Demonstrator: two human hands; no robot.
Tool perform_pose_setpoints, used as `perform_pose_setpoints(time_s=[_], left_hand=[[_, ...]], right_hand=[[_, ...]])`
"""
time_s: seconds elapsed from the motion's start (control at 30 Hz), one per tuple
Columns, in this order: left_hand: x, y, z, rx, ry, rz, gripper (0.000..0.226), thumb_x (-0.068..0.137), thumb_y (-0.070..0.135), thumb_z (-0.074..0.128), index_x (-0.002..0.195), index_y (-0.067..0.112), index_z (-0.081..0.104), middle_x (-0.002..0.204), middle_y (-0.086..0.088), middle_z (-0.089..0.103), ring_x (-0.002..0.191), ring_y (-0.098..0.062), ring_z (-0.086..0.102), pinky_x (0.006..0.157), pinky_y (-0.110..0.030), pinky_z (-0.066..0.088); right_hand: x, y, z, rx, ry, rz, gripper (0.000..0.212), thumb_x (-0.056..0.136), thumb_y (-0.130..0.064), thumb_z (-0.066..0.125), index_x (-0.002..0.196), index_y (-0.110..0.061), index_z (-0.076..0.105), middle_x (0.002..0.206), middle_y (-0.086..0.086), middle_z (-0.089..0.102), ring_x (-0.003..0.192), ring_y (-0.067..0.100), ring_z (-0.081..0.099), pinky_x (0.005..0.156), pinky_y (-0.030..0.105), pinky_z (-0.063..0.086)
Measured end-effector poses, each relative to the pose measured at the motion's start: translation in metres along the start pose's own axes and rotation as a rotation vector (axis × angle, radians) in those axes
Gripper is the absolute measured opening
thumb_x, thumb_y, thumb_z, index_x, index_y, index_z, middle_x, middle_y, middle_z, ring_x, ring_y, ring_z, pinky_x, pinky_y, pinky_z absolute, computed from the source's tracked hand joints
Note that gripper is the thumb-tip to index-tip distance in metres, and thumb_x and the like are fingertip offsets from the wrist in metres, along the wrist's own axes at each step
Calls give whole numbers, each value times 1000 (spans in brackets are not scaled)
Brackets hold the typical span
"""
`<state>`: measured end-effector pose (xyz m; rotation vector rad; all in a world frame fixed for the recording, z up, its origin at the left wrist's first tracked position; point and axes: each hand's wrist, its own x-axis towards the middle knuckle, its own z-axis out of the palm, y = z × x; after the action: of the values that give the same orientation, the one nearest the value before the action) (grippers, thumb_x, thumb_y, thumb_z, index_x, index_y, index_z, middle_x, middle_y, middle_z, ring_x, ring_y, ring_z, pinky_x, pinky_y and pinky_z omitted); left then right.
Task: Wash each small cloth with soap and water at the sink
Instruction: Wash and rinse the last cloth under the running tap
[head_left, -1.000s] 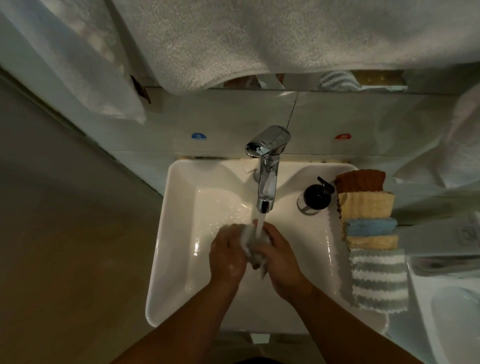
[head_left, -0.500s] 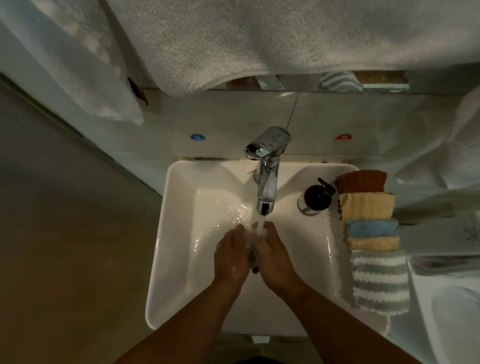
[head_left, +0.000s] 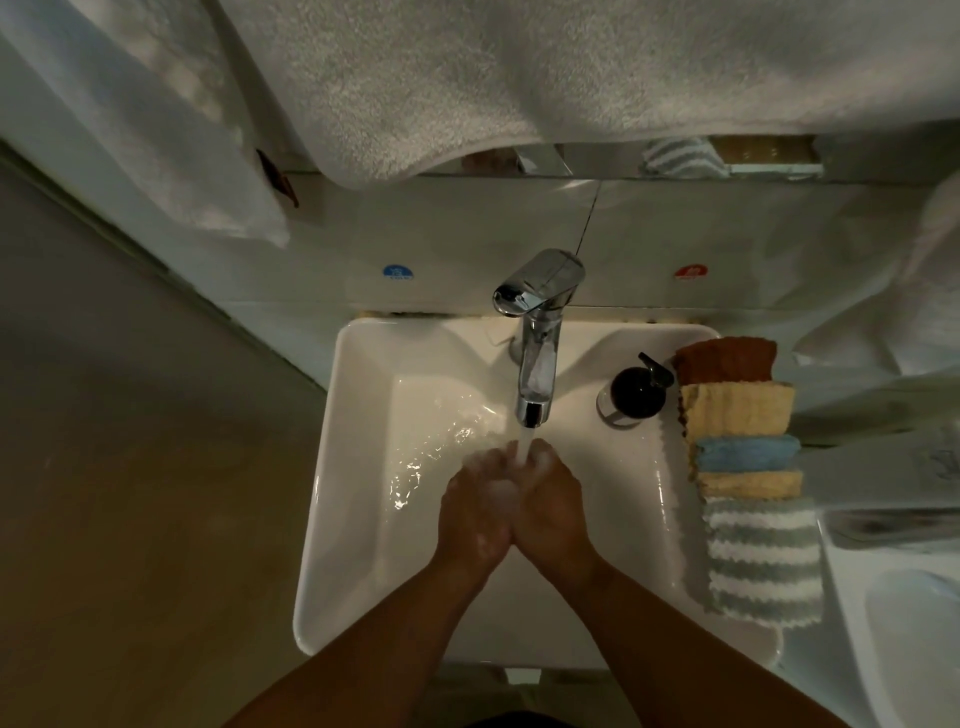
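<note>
My left hand (head_left: 475, 512) and my right hand (head_left: 553, 506) are pressed together over the white sink (head_left: 358, 467), under the water running from the chrome tap (head_left: 537, 332). Between them they squeeze a small white cloth (head_left: 501, 488), almost wholly hidden by the fingers and foam. A black soap pump bottle (head_left: 634, 389) stands on the sink's right side. Beside it, along the right rim, lies a row of folded small cloths: brown (head_left: 724, 359), yellow (head_left: 737, 410), blue (head_left: 748, 452), another yellow (head_left: 750, 483) and a grey-and-white striped one (head_left: 763, 561).
A large white towel (head_left: 519, 78) hangs above the tap, and another towel (head_left: 156, 104) hangs at the left. Blue (head_left: 397, 271) and red (head_left: 691, 271) stickers mark the wall behind the tap. A second white basin (head_left: 909, 634) edges in at the right.
The white cloth, which showed between my hands a second ago, is now closed in between them. Both hands have come tighter together under the stream.
</note>
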<state>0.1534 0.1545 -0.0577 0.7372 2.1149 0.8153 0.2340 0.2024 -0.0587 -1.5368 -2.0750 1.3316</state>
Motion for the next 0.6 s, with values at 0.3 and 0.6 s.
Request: perform_pose_setpoints(time_s=[0.3, 0.6], left_hand=[[-8, 9, -11, -501, -93, -272, 43, 106, 47, 38, 96, 22, 71, 86, -6, 76, 78, -20, 74, 64, -33, 57], [-13, 0, -7, -242, -29, -108, 26, 103, 40, 46, 95, 21, 62, 89, 0, 68, 81, -13, 67, 70, -34, 57]], right_hand=[[5, 0, 4, 271, -2, 141, 29, 103, -38, 53, 86, -18, 64, 73, 0, 69, 61, 12, 68, 49, 18, 47], [-12, 0, -1, 177, -1, 9, 22, 96, -50, 53, 100, -30, 60, 85, -12, 67, 79, -5, 63, 64, 7, 43]])
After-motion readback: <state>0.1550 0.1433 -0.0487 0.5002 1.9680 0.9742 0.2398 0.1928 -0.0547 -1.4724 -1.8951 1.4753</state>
